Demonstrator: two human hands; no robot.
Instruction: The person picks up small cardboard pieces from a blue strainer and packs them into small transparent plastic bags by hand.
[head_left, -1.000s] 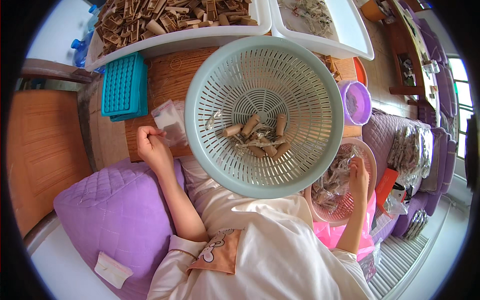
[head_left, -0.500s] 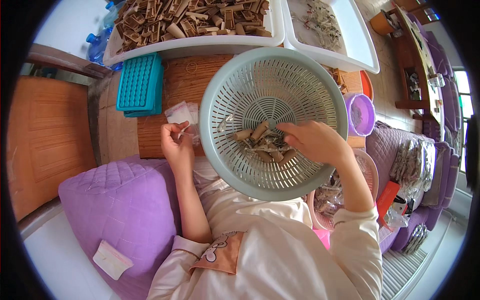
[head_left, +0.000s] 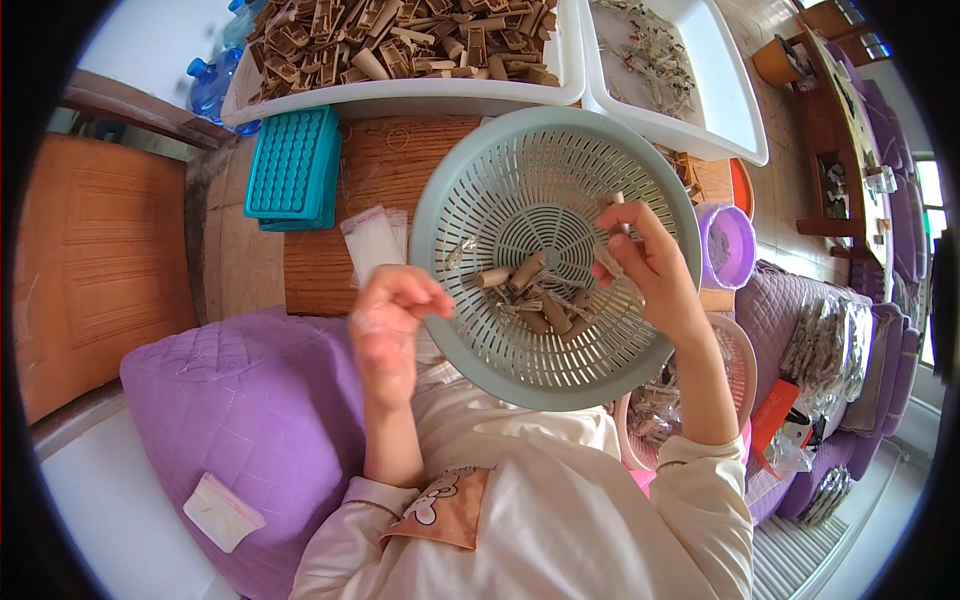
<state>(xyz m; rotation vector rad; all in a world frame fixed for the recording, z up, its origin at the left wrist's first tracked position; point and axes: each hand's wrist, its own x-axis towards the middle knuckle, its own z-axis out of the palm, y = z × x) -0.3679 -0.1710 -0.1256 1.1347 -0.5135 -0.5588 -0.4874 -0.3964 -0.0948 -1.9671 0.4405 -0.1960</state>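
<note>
My right hand [head_left: 645,255] is above the right side of a grey-green plastic colander [head_left: 440,345], its fingers pinching a small brown tube-shaped piece [head_left: 610,202]. Thin strands seem to hang below that hand. More brown tube pieces [head_left: 493,277] and tangled wire strands lie at the bottom of the colander. Just outside its left rim is my left hand [head_left: 388,315], fingers curled and slightly blurred. A glossy sheen shows over that palm, but I cannot make out what it holds. Clear plastic bags [head_left: 372,240] lie on the wooden table behind the left hand.
At the back stand a white bin [head_left: 400,92] of brown plastic parts and a white bin [head_left: 715,80] with wire strands. Stacked teal trays [head_left: 292,165] are at the left, a purple tub [head_left: 728,245] at the right. A pink basket [head_left: 738,360] sits below the colander's right side.
My right hand has lifted from the pile in the colander with a brown tube piece. My left hand has moved right and nearer, away from the bags to the colander's rim.
</note>
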